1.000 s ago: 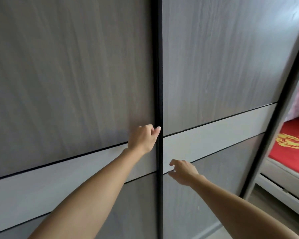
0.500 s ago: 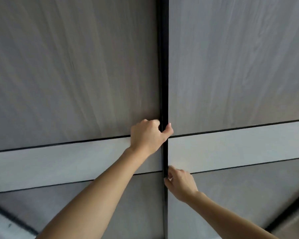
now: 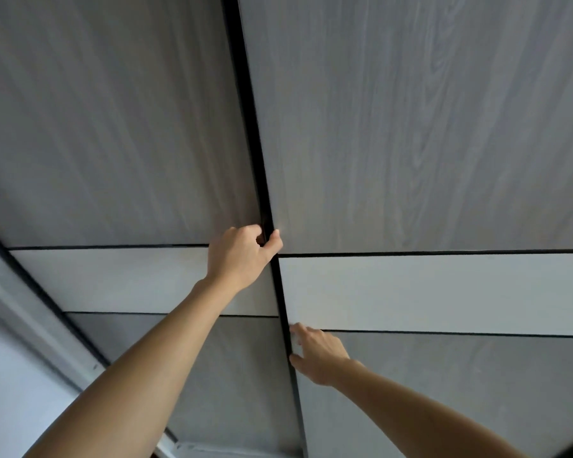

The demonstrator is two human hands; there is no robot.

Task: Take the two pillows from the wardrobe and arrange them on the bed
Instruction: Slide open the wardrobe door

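Observation:
The wardrobe fills the view with two grey wood-grain sliding doors, each crossed by a white band. The right door (image 3: pixel 411 143) lies in front of the left door (image 3: pixel 113 143), and a black strip (image 3: pixel 252 127) runs down its edge. My left hand (image 3: pixel 242 256) is curled around that black edge at the top of the white band. My right hand (image 3: pixel 318 353) holds the same edge lower down, fingertips hooked on it and thumb underneath. Neither the pillows nor the bed are in view.
The wardrobe's dark left frame (image 3: pixel 47 299) runs diagonally at the lower left, with a pale wall (image 3: pixel 10 391) beside it. A strip of the bottom track (image 3: pixel 192 446) shows at the lower edge.
My view has swung left, so the bed at the right has dropped out and the wardrobe's left frame has appeared. Both hands have closed onto the black door edge.

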